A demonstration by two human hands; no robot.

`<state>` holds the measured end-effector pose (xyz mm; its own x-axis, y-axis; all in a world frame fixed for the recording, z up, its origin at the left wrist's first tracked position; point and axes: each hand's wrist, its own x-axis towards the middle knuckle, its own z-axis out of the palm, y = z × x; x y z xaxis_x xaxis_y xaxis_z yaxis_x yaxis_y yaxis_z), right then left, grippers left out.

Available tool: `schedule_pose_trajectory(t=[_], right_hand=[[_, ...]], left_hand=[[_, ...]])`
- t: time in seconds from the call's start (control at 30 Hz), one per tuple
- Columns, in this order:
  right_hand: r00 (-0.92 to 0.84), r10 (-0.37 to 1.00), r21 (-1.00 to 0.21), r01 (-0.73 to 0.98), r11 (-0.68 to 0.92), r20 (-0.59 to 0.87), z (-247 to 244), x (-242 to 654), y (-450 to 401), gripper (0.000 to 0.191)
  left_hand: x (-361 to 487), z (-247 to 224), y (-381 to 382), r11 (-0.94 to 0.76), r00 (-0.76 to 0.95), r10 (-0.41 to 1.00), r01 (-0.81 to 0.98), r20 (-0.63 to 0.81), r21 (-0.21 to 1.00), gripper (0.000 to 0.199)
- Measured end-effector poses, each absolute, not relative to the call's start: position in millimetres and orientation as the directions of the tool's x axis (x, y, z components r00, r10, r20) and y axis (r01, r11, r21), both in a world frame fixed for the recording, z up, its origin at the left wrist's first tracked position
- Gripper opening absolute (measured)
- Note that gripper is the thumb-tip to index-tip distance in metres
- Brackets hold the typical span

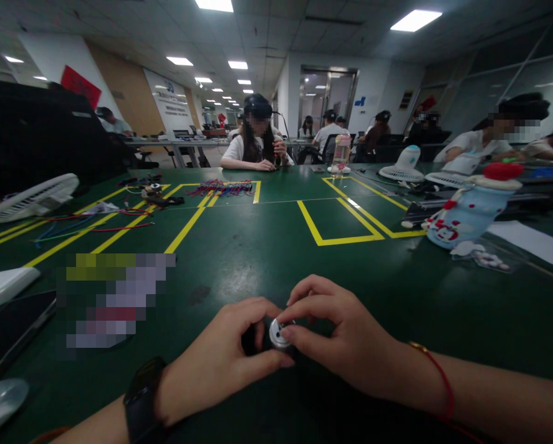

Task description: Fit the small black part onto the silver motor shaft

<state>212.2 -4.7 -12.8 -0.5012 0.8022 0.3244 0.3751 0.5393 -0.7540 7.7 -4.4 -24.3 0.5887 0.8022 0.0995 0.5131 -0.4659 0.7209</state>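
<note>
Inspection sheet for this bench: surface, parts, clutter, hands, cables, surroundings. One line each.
surface: green tabletop, yellow line markings, dark patch left of centre
parts: round silver part between the hands
clutter: blue bottle at right; white fans both sides
hands: left hand grips the part; right hand has fingertips on it
cables: red-blue wire bundle toward far side; loose wires at left
surroundings: person seated opposite; others behind

1. We're in dim light here, white ceiling panels [416, 20] blazing overhead.
2. There, we catch soft glare on the green tabletop [239, 271], deep shadow at its near side.
3. We see shapes stretch toward the edges; mosaic blocks [119, 296] hide a patch at left.
</note>
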Motion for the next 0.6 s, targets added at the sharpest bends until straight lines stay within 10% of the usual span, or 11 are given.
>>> schedule_pose_trajectory(t=[0.6], right_hand=[[-0.5,0.848,-0.753,0.486,0.444,0.177,-30,233,-1,0.008]], left_hand=[[-7,-24,-6,-0.466,0.586,0.805,0.533,0.089,0.706,0.019]])
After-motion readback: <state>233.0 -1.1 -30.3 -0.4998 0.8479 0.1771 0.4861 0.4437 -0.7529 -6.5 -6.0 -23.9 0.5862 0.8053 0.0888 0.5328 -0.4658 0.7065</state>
